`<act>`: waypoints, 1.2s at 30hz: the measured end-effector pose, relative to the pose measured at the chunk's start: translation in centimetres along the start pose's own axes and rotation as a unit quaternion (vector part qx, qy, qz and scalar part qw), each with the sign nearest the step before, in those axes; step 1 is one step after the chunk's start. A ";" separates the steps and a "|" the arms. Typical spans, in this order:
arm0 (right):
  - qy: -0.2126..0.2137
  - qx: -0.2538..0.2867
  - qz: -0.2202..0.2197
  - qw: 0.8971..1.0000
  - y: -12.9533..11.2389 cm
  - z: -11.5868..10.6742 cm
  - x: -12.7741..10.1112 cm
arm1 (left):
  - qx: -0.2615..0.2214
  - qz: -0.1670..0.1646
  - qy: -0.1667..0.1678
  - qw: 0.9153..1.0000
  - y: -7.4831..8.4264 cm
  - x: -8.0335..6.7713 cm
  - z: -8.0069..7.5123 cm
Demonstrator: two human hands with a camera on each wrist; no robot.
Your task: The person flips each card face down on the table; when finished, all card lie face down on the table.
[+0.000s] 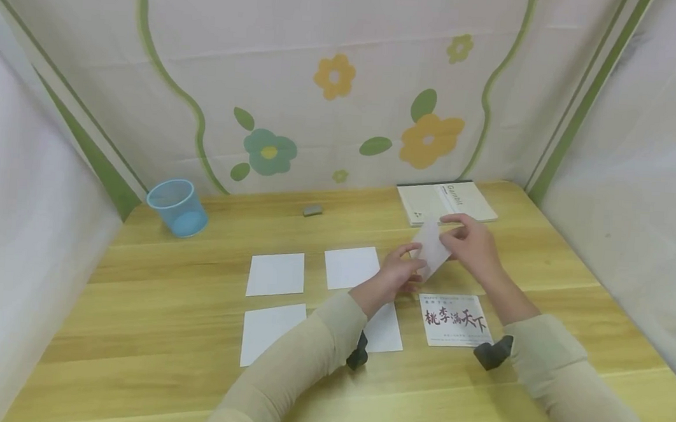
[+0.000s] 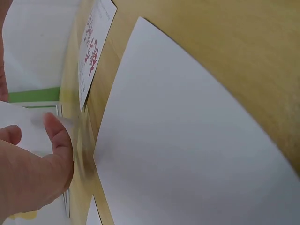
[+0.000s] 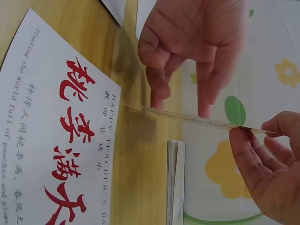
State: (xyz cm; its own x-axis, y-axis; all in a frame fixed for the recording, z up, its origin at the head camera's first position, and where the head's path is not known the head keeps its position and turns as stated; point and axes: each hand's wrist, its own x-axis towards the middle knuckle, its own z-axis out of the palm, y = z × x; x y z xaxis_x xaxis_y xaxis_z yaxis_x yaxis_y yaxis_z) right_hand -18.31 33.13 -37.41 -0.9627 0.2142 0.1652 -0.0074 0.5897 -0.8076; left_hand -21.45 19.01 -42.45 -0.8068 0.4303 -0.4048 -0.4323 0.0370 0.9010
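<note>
A thin whitish card [image 1: 432, 248] is held up, tilted, above the table. My right hand [image 1: 474, 242] pinches its right edge between thumb and fingers; the right wrist view shows this pinching hand [image 3: 274, 164] with the card [image 3: 187, 118] nearly edge-on. On the card's other side my left hand [image 1: 394, 274] has its fingers spread, tips at or very near the surface; whether they press it is unclear. Below lies a greeting card [image 1: 455, 320] with red Chinese characters. Blank white cards lie left of it, including a rear-left card [image 1: 276, 274] and a rear-right card [image 1: 349, 267].
Nearer me lie a front-left card [image 1: 271, 328] and a front-right card [image 1: 384, 331], partly under the left arm. A notebook [image 1: 470, 202] lies at the back right, a small grey block [image 1: 312, 210] at the back middle, and a blue mesh bin [image 1: 179, 209] stands back left.
</note>
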 end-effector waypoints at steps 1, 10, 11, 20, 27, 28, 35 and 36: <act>0.012 -0.008 -0.006 1.000 0.0 -0.3 0.0 | 0.007 -0.002 0.012 1.000 0.0 0.1 0.0; -0.011 -0.052 -0.014 0.999 2.6 -2.5 0.4 | 0.079 0.045 0.101 0.991 0.1 0.4 -0.8; -0.027 -0.055 -0.010 0.998 3.1 -2.7 0.5 | 0.091 0.055 0.102 0.989 0.1 0.5 -0.9; -0.127 -0.099 -0.027 0.987 8.1 -2.6 1.3 | 0.294 0.143 0.101 0.940 -0.6 1.6 -1.3; -0.131 -0.140 -0.030 0.981 9.4 -1.5 1.6 | 0.391 0.171 0.086 0.901 -0.7 1.8 -1.1; -0.127 -0.151 -0.035 0.980 9.4 -1.3 1.6 | 0.400 0.173 0.085 0.896 -0.7 1.8 -1.1; -0.141 -0.232 -0.052 0.961 9.0 -0.8 1.7 | 0.442 0.171 0.087 0.876 -0.6 1.8 -0.9; -0.145 -0.240 -0.050 0.958 8.9 -0.8 1.7 | 0.446 0.167 0.087 0.875 -0.6 1.8 -0.8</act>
State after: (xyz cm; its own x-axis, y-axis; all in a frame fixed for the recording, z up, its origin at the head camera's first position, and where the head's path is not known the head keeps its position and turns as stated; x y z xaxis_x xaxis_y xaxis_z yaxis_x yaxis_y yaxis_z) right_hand -19.80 39.34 -43.87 -0.9989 -0.0472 0.0079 -0.0460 0.9016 -0.4302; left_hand -22.96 19.02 -43.82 -0.9107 0.4108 -0.0438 0.2630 0.6581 0.7055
